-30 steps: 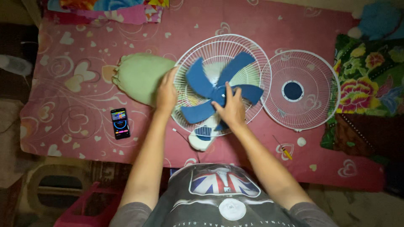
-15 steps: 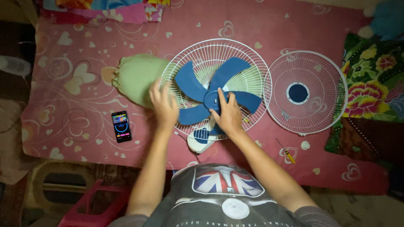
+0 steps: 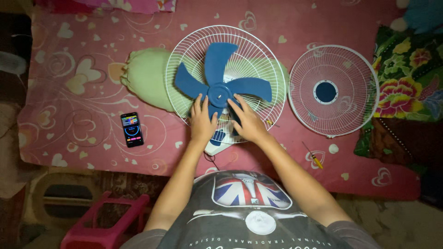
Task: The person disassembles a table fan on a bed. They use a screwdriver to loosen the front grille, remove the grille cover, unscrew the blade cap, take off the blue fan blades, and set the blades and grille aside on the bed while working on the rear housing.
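Observation:
A fan lies face up on a pink bedsheet point(image 3: 83, 55), its blue fan blade point(image 3: 220, 87) sitting inside the white rear grille point(image 3: 184, 55). My left hand point(image 3: 203, 122) lies over a lower blade just left of the hub, thumb and fingers around it. Just right of the hub, my right hand point(image 3: 247, 122) curls over another lower blade. The two hands are close together below the hub. The fan's white base point(image 3: 219, 140) shows partly beneath my wrists.
The detached white front grille point(image 3: 333, 91) with a blue centre lies to the right. A green pillow point(image 3: 145, 83) sits under the fan's left side. A lit phone point(image 3: 132, 129) and a yellow-handled screwdriver point(image 3: 313, 156) lie nearby. A floral cushion point(image 3: 406, 87) is at the far right, a pink stool point(image 3: 106, 221) below.
The blue blade has turned. My left hand left the grille's left side and came in beside the hub; my right hand slid down to the lower blade.

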A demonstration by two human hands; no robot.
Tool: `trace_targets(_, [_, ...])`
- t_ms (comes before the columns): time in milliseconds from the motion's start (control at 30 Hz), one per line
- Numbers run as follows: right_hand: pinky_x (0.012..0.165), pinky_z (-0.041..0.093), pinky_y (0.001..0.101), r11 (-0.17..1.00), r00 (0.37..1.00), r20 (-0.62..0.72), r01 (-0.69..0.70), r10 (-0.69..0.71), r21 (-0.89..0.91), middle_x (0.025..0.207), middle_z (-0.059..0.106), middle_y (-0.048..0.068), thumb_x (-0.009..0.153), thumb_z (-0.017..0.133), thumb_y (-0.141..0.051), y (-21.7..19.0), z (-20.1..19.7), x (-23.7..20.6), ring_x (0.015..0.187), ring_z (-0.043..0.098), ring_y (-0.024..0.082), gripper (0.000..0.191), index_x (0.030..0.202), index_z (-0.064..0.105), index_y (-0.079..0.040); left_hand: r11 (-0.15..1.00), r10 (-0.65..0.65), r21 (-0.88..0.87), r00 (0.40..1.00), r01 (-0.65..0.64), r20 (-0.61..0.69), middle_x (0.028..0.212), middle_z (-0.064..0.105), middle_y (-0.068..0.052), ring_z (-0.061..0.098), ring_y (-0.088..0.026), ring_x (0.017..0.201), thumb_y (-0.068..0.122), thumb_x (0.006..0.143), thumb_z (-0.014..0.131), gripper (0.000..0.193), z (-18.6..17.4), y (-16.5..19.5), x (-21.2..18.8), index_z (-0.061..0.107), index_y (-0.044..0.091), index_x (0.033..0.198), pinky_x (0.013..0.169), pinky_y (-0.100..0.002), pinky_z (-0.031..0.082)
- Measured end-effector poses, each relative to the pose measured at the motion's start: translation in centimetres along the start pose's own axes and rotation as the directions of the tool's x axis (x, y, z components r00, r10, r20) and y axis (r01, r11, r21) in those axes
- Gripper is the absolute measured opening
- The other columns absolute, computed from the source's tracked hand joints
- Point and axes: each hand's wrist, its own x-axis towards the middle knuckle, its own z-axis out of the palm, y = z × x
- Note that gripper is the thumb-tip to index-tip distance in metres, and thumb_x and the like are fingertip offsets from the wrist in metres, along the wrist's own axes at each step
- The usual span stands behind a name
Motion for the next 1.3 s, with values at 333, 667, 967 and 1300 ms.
trace_targets(333, [0.109, 0.045, 0.0406, 0.936, 0.992, -0.082, -0.063, 0.097, 0.345, 0.145, 0.057, 0.021, 0.094, 0.069, -0.012, 3.1, 0.7, -2.3, 0.133, 0.057, 0.038, 0.058, 0.149, 0.05, -0.01, 0.991, -0.006, 0.134, 1.0, 0.009, -0.018, 0.157, 0.041, -0.016, 0.035, -0.038, 0.143, 0.026, 0.084, 0.078, 0.074, -0.5, 1.7, -1.0, 0.047, 0.004, 0.148, 0.117, -0.058, 0.027])
trace_targets(667, [0.1, 0.054, 0.0365, 0.953, 0.9, -0.43, 0.068, 0.069, 0.296, 0.121, 0.07, 0.013, 0.101, 0.062, -0.002, 5.4, -4.2, -3.7, 0.113, 0.068, 0.025, 0.027, 0.128, 0.065, -0.002, 0.988, 0.096, 0.114, 0.995, -0.1, 0.037, 0.152, 0.04, -0.026, 0.038, -0.043, 0.139, 0.028, 0.07, 0.09, 0.1, -1.7, 4.5, 2.5, 0.039, 0.013, 0.154, 0.115, -0.055, 0.03])
trace_targets(967, [0.108, 0.046, 0.0466, 0.998, 0.803, -0.596, -0.036, -0.003, -0.053, 0.131, 0.06, 0.024, 0.091, 0.067, -0.004, 6.1, -8.0, -1.6, 0.124, 0.058, 0.041, 0.044, 0.134, 0.058, 0.001, 0.987, 0.086, 0.135, 0.996, -0.089, 0.029, 0.144, 0.045, -0.025, 0.043, -0.043, 0.134, 0.023, 0.068, 0.091, 0.1, -0.9, 5.8, 3.5, 0.042, 0.022, 0.155, 0.112, -0.054, 0.036])
trace_targets(1300, [0.089, 0.053, 0.0439, 0.933, 0.877, -0.319, -0.323, 0.359, 0.161, 0.111, 0.073, 0.02, 0.095, 0.072, -0.021, 9.6, -8.8, 5.6, 0.101, 0.07, 0.035, 0.043, 0.134, 0.065, -0.006, 0.983, 0.164, 0.078, 0.985, -0.168, 0.057, 0.141, 0.049, -0.027, 0.046, -0.044, 0.13, 0.018, 0.065, 0.091, 0.092, -2.4, 5.4, 3.8, 0.051, 0.022, 0.148, 0.106, -0.052, 0.042])
